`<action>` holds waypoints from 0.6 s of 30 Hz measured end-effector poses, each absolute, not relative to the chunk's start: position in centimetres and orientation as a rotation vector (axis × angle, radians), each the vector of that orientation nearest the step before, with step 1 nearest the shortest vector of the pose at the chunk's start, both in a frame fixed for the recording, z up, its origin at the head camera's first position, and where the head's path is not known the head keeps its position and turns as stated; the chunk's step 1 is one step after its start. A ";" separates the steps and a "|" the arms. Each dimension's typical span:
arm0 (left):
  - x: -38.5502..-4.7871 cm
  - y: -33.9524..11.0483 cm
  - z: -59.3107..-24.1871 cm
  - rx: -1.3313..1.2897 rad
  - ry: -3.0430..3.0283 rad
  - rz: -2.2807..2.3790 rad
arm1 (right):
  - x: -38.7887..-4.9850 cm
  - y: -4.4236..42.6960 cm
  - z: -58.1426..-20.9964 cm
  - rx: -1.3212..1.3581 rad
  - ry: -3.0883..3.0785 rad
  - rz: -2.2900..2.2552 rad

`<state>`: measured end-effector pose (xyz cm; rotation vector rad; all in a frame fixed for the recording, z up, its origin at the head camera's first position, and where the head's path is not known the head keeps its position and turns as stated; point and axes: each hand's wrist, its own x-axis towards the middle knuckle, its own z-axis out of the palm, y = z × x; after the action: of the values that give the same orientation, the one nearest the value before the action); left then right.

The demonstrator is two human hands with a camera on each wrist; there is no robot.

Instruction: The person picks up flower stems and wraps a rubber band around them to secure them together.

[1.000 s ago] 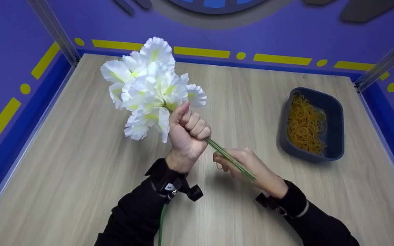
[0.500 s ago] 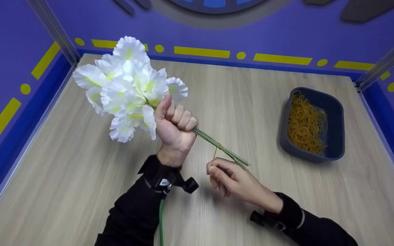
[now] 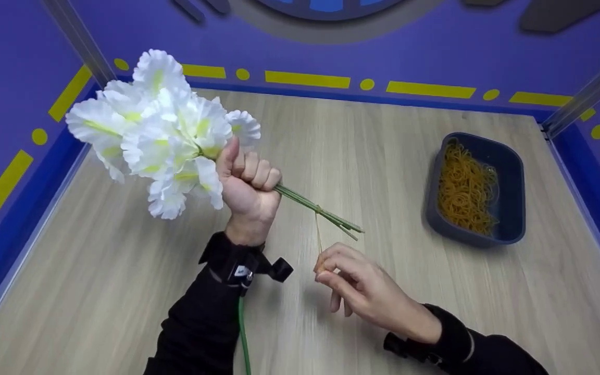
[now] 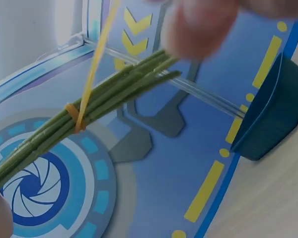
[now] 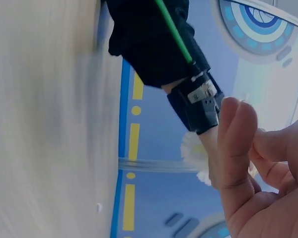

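My left hand (image 3: pixel 250 190) grips a bunch of white artificial flowers (image 3: pixel 162 130) by their green stems (image 3: pixel 295 195), just under the blooms. A rubber band (image 3: pixel 317 229) loops round the stems near their cut ends. In the left wrist view the rubber band (image 4: pixel 93 74) wraps the stems (image 4: pixel 44 129) and one strand runs taut upward. Lower right of the stems, my right hand (image 3: pixel 367 286) pinches the far end of that band between thumb and fingers. The right wrist view shows the right hand (image 5: pixel 268 173) close up, with the band hidden there.
A dark blue-grey container (image 3: pixel 511 192) with a heap of rubber bands (image 3: pixel 464 192) stands at the table's right. Blue panels with yellow markings enclose the wooden table (image 3: pixel 383 151). A green cable (image 3: pixel 244 333) hangs from the left wrist strap.
The left hand and flowers have moved left. The right hand has drawn away below the stems, stretching the band from them, where one second ago it was beside the stems.
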<state>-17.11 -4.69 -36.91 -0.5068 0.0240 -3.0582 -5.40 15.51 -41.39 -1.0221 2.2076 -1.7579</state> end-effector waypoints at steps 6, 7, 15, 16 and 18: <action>-16.7 -4.3 -36.9 -0.582 -0.162 -3.078 | -5.9 17.0 -39.8 -1.232 2.369 -1.825; -16.6 -4.2 -36.9 -0.594 -0.209 -3.086 | -6.1 17.4 -39.4 -1.243 2.395 -1.835; -16.3 -3.9 -36.7 -0.646 -0.488 -3.127 | -7.1 19.9 -37.4 -1.195 2.529 -1.820; -16.2 -3.9 -36.6 -0.632 -0.516 -3.141 | -7.2 20.1 -37.3 -1.172 2.554 -1.813; -16.0 -3.6 -36.7 -0.600 -0.578 -3.174 | -7.6 20.4 -37.3 -1.128 2.604 -1.795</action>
<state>-16.05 -3.61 -36.65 -0.5998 -0.5776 -3.1737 -7.64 20.42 -37.34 -1.1281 2.6042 -1.7946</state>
